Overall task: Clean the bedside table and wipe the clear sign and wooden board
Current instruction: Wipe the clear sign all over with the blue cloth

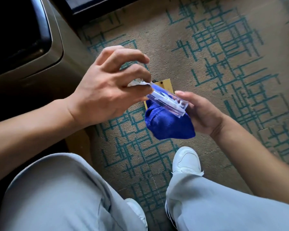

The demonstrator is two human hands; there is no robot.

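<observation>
The clear sign [167, 101], a small transparent acrylic block with print inside, is held tilted over the carpet between both hands. My left hand [105, 90] pinches its upper left end, with a bit of white tissue at the fingertips. My right hand [203, 112] grips the sign's lower right end together with a bunched blue cloth [168, 125] that hangs beneath it. The wooden board [165, 85], light yellow, lies flat on the carpet under the hands and is mostly hidden by them.
The brown bedside table [57, 64] with a dark glossy top stands at the left. Beige carpet [223, 55] with teal lines covers the floor. My grey trouser legs and white shoes [186, 161] fill the bottom. A dark frame [97, 7] runs along the top.
</observation>
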